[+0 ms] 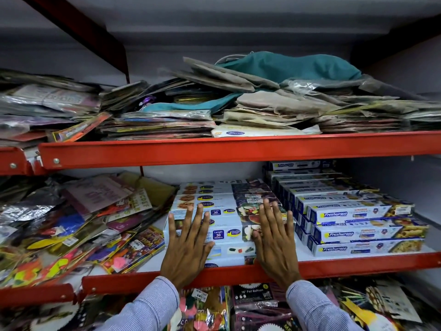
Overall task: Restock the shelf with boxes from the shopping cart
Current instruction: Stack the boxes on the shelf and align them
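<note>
A red metal rack [238, 149] packed with stock fills the view. On the middle shelf [358, 261], a stack of long pale-blue wrap boxes [214, 211] is laid flat, just left of a stepped pile of Freshwrapp boxes [358, 225]. The left hand [188, 244] is pressed flat on the stack's front, fingers spread. The right hand [274, 240] is laid the same way beside it, fingers fanned out too. Loose balloon packets [78, 225] are heaped to the left.

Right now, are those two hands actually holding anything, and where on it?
Nothing is gripped. The left hand and right hand lie flat, fingers spread, on top of the front foil boxes on the middle shelf, pressing rather than grasping.
</note>
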`<action>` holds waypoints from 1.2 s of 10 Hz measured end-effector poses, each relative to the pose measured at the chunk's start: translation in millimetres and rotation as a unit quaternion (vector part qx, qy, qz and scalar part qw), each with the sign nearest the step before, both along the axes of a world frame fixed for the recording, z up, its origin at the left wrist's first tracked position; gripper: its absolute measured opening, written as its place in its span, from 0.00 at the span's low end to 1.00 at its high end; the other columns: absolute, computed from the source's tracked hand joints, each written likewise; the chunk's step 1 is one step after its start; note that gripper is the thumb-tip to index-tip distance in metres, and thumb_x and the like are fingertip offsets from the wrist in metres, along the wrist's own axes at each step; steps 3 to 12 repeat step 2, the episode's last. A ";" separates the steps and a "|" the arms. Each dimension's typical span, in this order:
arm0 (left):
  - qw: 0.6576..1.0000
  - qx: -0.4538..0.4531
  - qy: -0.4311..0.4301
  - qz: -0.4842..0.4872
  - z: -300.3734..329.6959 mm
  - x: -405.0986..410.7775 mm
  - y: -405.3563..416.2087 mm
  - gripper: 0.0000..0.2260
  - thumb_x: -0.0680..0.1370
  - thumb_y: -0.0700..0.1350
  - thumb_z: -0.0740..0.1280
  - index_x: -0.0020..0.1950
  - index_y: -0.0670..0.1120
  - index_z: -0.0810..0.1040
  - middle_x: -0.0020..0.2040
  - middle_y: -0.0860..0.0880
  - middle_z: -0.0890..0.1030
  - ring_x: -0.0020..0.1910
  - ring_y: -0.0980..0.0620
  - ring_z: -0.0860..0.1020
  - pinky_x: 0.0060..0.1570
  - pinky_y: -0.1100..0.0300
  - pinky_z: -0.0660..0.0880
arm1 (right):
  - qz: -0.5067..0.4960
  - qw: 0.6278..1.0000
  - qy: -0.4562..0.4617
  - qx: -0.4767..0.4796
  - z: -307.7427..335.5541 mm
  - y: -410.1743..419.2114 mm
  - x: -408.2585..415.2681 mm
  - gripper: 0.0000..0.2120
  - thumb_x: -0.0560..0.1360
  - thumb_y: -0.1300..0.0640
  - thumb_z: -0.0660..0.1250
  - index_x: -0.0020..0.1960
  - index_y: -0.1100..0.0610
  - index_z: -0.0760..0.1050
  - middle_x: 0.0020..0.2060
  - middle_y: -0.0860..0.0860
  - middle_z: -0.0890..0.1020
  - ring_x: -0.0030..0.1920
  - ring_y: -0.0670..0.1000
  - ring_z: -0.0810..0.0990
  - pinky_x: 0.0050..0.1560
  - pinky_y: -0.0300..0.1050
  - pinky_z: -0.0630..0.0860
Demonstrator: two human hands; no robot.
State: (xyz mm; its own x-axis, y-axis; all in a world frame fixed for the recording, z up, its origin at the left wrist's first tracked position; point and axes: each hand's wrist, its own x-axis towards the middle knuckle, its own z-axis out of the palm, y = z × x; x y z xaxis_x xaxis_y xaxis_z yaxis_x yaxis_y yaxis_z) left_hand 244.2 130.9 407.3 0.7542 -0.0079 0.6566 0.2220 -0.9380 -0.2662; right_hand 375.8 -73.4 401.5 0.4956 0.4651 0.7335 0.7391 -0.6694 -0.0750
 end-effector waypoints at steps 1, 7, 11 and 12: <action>1.000 0.012 -0.019 -0.002 2.0 0.9 0.8 0.30 0.81 0.56 0.53 0.78 0.41 0.55 0.79 0.39 0.54 0.78 0.39 0.50 0.72 0.30 0.43 | 0.005 1.000 -0.008 0.008 2.6 -0.8 1.3 0.29 0.81 0.49 0.49 0.79 0.57 0.49 0.79 0.54 0.52 0.79 0.53 0.49 0.77 0.63 0.48; 1.000 -0.003 -0.020 -0.003 6.6 -1.5 -1.6 0.30 0.82 0.57 0.53 0.78 0.41 0.54 0.79 0.39 0.53 0.78 0.39 0.50 0.72 0.30 0.43 | 0.009 1.000 -0.005 0.018 9.1 -0.4 -4.0 0.28 0.81 0.49 0.47 0.79 0.57 0.49 0.79 0.53 0.52 0.79 0.53 0.49 0.76 0.64 0.49; 1.000 -0.003 -0.020 -0.003 6.6 -1.5 -1.6 0.30 0.82 0.57 0.53 0.78 0.41 0.54 0.79 0.39 0.53 0.78 0.39 0.50 0.72 0.30 0.43 | 0.009 1.000 -0.005 0.018 9.1 -0.4 -4.0 0.28 0.81 0.49 0.47 0.79 0.57 0.49 0.79 0.53 0.52 0.79 0.53 0.49 0.76 0.64 0.49; 1.000 -0.003 -0.020 -0.003 6.6 -1.5 -1.6 0.30 0.82 0.57 0.53 0.78 0.41 0.54 0.79 0.39 0.53 0.78 0.39 0.50 0.72 0.30 0.43 | 0.009 1.000 -0.005 0.018 9.1 -0.4 -4.0 0.28 0.81 0.49 0.47 0.79 0.57 0.49 0.79 0.53 0.52 0.79 0.53 0.49 0.76 0.64 0.49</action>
